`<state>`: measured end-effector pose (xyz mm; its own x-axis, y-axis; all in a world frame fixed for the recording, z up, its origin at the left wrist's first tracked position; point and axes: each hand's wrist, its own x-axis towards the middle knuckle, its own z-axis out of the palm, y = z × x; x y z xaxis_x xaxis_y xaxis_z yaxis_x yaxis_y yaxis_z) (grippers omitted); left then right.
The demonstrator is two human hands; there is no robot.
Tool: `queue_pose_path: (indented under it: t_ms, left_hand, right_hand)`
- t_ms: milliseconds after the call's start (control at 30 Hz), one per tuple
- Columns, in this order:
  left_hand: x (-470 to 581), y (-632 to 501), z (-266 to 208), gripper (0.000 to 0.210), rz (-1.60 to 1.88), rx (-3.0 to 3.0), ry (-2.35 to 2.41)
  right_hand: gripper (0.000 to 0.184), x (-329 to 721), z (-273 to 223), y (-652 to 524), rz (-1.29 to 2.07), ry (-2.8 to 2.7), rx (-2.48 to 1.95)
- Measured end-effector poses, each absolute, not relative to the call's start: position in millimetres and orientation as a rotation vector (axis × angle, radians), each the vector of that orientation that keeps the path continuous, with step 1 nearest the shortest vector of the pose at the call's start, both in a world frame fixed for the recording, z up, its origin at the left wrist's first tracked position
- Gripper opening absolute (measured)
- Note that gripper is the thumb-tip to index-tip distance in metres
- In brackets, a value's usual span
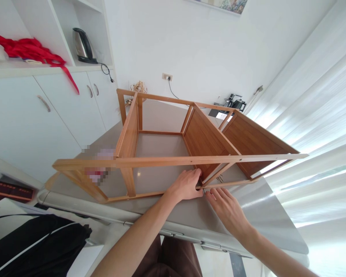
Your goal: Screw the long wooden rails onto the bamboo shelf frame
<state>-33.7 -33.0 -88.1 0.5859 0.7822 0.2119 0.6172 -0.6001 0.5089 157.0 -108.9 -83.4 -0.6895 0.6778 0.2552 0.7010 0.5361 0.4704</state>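
A wooden shelf unit [161, 161] lies on its side on the grey table [236, 209], its panels standing upright. My left hand [187, 184] is closed around the lower near rail, where the middle shelf panel [209, 136] joins it. Just to the right, my right hand [226, 206] pinches a thin metal piece [204, 191] against the outside of that rail. Most of this piece is hidden by the fingers, so its kind is unclear. Several small screws [220, 178] lie on the table inside the frame, close to my right hand.
White cabinets [66, 100] stand at the left, with a kettle [83, 46] and red cloth [31, 50] on the shelf above. A black appliance [235, 104] sits behind the unit. White curtains [320, 115] hang at the right. A black bag [40, 246] lies at lower left.
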Motion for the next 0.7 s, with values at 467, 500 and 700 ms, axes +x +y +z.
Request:
queue_pose_path:
  t_ms: [467, 500, 700]
  left_hand:
    - [-32.5, -36.1, -83.9, 0.039, 0.525, 2.432, 1.171]
    - [-32.1, -36.5, -84.5, 0.041, 0.525, 2.433, 1.170]
    - [-28.3, -38.8, -85.1, 0.042, 0.543, 2.439, 1.271]
  right_hand:
    - [0.025, 185.0, -109.2, -104.5, -0.189, -2.407, -1.243]
    - [0.023, 184.9, -111.0, -104.1, -0.165, -2.383, -1.233]
    - [0.021, 180.7, -112.5, -99.4, -0.173, -2.267, -1.146]
